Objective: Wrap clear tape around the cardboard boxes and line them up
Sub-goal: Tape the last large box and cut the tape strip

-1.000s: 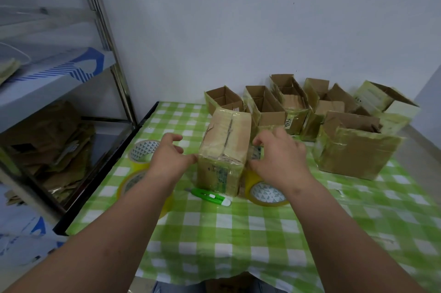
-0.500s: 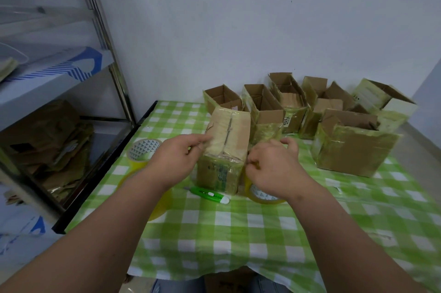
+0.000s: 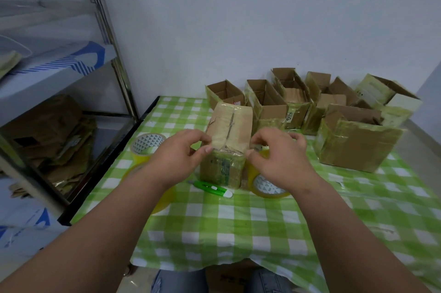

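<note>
A closed cardboard box (image 3: 229, 125), wrapped in shiny clear tape, stands upright in the middle of the green checked table (image 3: 214, 226). My left hand (image 3: 176, 159) pinches its near top-left corner between thumb and curled fingers. My right hand (image 3: 279, 161) does the same at the near top-right corner, thumb against the box edge. A yellowish tape roll (image 3: 269, 189) lies flat just below my right hand, beside the box. Two more tape rolls lie to the left: one (image 3: 148, 145) free, one (image 3: 164, 197) partly under my left forearm.
A green box cutter (image 3: 210, 189) lies in front of the box. Several open taped cardboard boxes (image 3: 269, 104) stand along the wall at the back, and a bigger one (image 3: 355, 147) at the right. A metal shelf rack (image 3: 112, 59) with flattened cardboard borders the table's left edge.
Both hands rose from the box's lower sides to its near top corners. My right hand lifted off the tape roll, which now shows below it. The box stayed put.
</note>
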Available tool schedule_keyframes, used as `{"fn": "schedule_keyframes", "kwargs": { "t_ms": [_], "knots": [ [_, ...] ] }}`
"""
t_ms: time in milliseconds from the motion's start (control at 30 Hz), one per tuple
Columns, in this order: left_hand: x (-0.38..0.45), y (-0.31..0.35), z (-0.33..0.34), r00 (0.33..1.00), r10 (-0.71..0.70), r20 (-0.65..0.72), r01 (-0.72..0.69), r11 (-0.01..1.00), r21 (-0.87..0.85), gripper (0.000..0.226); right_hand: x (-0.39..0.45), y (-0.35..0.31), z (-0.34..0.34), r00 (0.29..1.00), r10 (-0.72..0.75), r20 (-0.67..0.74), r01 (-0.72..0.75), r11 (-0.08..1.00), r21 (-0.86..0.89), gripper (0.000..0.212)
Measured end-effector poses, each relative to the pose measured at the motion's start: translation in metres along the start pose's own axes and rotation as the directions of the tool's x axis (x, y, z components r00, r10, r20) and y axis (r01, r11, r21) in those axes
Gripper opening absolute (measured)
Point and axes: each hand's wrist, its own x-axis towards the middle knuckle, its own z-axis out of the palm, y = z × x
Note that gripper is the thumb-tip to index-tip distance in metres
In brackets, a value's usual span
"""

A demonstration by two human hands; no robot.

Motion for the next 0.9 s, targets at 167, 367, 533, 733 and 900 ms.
{"fn": "schedule_keyframes", "kwargs": {
  "t_ms": [167,367,533,733,900],
  "knots": [
    [0.002,0.004,0.002,0.992,0.121,0.025,-0.124,0.969,0.214,0.035,0.002,-0.006,0.002,0.992,-0.129,0.013,0.129,0.991,-0.017,0.013],
    [0.003,0.007,0.004,0.985,0.162,0.056,-0.172,0.921,0.351,0.040,0.002,-0.009,0.008,0.971,-0.233,-0.045,0.227,0.968,-0.111,0.027],
    [0.003,0.004,0.009,0.973,0.218,0.075,-0.229,0.883,0.410,0.052,0.003,-0.010,0.011,0.962,-0.271,-0.006,0.270,0.959,-0.089,0.022],
    [0.004,0.005,0.006,0.976,0.185,0.118,-0.218,0.874,0.434,0.048,0.006,-0.020,0.016,0.958,-0.284,-0.035,0.272,0.943,-0.194,0.008],
    [0.002,0.010,0.014,0.982,0.178,0.056,-0.184,0.870,0.457,0.039,0.000,-0.018,0.017,0.961,-0.271,-0.048,0.255,0.942,-0.218,0.018]
  ]
}}
